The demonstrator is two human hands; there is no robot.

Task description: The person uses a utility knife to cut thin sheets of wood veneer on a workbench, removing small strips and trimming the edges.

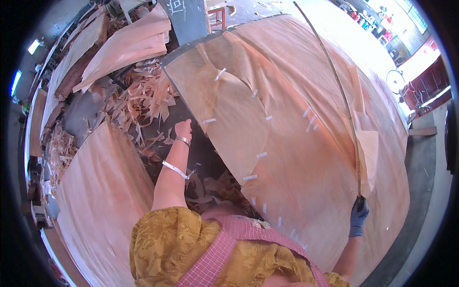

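Note:
My right hand (359, 217), in a grey-blue glove, grips the lower end of a long thin stick (342, 91). The stick reaches up and away across a wide pinkish-tan wood veneer sheet (301, 158), with short strips of white tape (261, 155) stuck on it. A loose veneer flap (368, 153) stands up beside the stick. My bare left hand (183, 128) is closed, just off the sheet's left edge. Whether anything is inside its fingers is hidden. A metal watch band (182, 140) and a white band (175, 169) circle that arm.
On the left lies a stack of veneer sheets (103, 182); more sheets (129, 45) are piled behind it. Torn veneer scraps (143, 93) heap between the piles and the big sheet. A grey pillar (185, 21) rises at the far side. A bicycle (396, 81) stands far right.

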